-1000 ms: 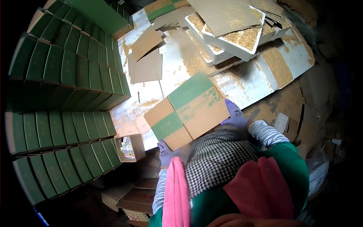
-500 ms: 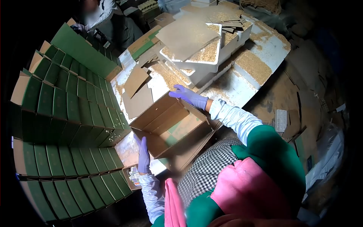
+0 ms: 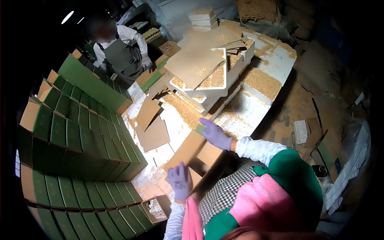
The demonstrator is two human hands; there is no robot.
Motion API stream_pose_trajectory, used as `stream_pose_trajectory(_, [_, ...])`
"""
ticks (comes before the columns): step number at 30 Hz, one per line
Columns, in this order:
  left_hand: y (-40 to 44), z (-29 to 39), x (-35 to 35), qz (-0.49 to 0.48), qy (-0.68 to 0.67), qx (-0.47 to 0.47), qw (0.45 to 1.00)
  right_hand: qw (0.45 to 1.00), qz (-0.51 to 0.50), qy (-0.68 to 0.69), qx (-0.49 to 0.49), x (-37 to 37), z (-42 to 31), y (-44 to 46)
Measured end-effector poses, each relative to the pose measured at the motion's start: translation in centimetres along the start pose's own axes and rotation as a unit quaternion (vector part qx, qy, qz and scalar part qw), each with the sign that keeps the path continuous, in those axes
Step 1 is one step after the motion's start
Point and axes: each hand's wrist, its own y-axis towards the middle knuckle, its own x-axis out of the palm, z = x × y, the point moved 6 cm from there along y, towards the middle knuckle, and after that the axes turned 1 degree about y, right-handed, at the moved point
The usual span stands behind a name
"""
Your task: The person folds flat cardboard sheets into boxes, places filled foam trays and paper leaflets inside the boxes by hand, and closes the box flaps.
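Note:
A brown cardboard box [image 3: 185, 151] stands at the near edge of the table in front of me, with its flaps partly folded over and a dark gap between them. My right hand [image 3: 216, 135], in a lilac glove, grips its far upper edge beside a small green patch. Over the near left flap lies my left hand [image 3: 179, 183], gloved alike, its fingers stretched out and slightly apart. The inside of the box is mostly hidden. Loose flat cardboard pieces [image 3: 153, 134] lie on the table just beyond it.
Stacked green boxes [image 3: 76, 134] wall the left side. A small carton [image 3: 157, 209] of printed pieces sits near my left forearm. White trays of sawdust-like flakes [image 3: 224, 82] occupy the table's middle. Across it stands a co-worker [image 3: 127, 60]; a gloved hand rests near cardboard.
The box has turned from showing its open inside to showing folded flaps. My left hand moved from its side onto a flap. The view shifted, and more of the co-worker shows.

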Motion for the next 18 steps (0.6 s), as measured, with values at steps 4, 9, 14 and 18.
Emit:
stream_pose_trajectory(4, [1.4,-0.6,-0.3,-0.040,-0.052,-0.010,0.998,0.957,-0.131,-0.095,-0.242,-3.9,-7.2,-8.3])
stream_pose_trajectory(9, [3.5,-0.7,3.1,-0.192,-0.162,-0.016,0.968,0.889,-0.212,-0.371,-0.166,2.4,-0.9,-3.3])
stream_pose_trajectory(14, [-3.5,-7.3,0.5,-0.031,-0.263,-0.108,0.958,0.975,-0.169,0.042,0.140,4.6,4.4,-6.6])
stream_pose_trajectory(18, [-9.4,-11.4,0.2,0.127,-0.571,-0.218,0.781,0.991,-0.111,0.052,-0.060,7.0,-10.2,-6.3])
